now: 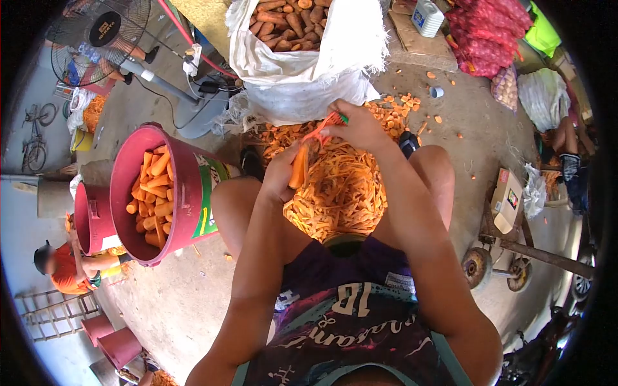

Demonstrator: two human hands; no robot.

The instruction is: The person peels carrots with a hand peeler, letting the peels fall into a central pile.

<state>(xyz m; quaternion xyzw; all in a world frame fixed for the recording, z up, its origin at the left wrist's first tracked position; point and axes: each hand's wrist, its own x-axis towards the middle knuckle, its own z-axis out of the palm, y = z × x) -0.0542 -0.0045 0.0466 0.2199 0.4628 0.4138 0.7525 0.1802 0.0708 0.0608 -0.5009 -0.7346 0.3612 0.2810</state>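
Note:
My left hand [280, 171] is closed around a carrot [299, 168], held tilted over a heap of carrot peelings [344, 193] between my legs. In my right hand [362, 127] is a red peeler [331, 121] with a bit of green by the fingers; it sits at the carrot's far end. Peeled carrots [154, 186] fill part of a large pink tub [177, 212] at my left. Straight ahead, a white woven sack [283, 67] stands open, full of unpeeled carrots [290, 24].
Carrot ends [393, 116] lie scattered on the concrete floor. A fan [103, 29] stands at upper left. Red net sacks [486, 32] and a white jug [427, 18] are at upper right; a wheeled cart [508, 244] is at right. Another person [67, 267] sits at far left.

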